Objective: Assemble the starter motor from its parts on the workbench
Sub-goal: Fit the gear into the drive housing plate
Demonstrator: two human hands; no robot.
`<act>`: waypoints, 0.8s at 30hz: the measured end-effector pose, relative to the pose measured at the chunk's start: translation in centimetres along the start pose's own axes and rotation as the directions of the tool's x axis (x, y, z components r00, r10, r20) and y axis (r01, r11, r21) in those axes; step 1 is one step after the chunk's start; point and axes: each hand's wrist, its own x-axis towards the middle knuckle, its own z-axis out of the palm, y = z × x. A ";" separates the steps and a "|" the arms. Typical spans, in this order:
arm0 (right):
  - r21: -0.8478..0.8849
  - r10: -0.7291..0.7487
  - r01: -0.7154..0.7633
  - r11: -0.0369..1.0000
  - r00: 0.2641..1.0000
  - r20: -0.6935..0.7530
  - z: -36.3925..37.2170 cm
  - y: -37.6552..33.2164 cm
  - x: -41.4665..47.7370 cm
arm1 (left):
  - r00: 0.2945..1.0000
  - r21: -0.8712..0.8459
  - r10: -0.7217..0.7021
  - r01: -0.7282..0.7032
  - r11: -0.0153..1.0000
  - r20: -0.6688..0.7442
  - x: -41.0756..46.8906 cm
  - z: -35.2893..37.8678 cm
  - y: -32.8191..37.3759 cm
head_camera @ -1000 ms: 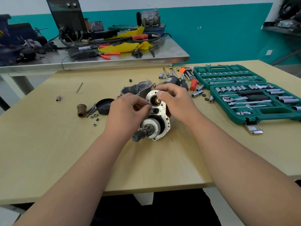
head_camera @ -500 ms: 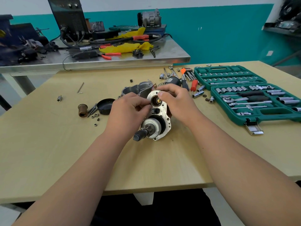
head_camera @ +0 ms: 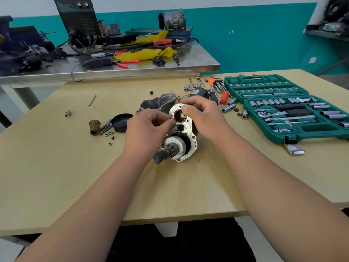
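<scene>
The starter motor [head_camera: 186,135] lies in the middle of the workbench [head_camera: 56,167]. The left hand [head_camera: 147,129] pinches the left edge of its end plate, and the right hand [head_camera: 204,118] curls over the top. An aluminium housing [head_camera: 158,103] lies just behind, partly hidden by the hands, with a black cap [head_camera: 120,121] at left and a socket set [head_camera: 294,114] at right.

Starter motor [head_camera: 188,129]: rear body hidden behind left hand [head_camera: 147,129] & right hand [head_camera: 205,118] gripping it. Socket case [head_camera: 321,134] cut off at rt edge. Small bits [head_camera: 110,132] near black cap [head_camera: 121,121] too tiny to ID.

Free passage lies over the near bench [head_camera: 179,186], while the socket case [head_camera: 311,136] blocks right, black cap [head_camera: 120,121] left, loose tools [head_camera: 218,86] behind.
</scene>
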 end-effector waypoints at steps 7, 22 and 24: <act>-0.009 0.001 -0.001 1.000 1.000 0.001 -0.2 0.1 -0.1 | 0.977 0.196 0.213 -0.214 0.957 0.029 0.1 -0.1 0.3; -0.020 -0.006 0.007 1.000 1.000 0.007 -0.2 0.1 -0.1 | 0.998 0.115 0.058 -0.060 0.992 0.024 0.0 0.1 0.5; -0.021 0.000 0.000 1.000 1.000 0.002 -0.3 0.1 0.0 | 0.993 0.159 0.111 -0.116 0.980 0.039 0.1 0.1 0.6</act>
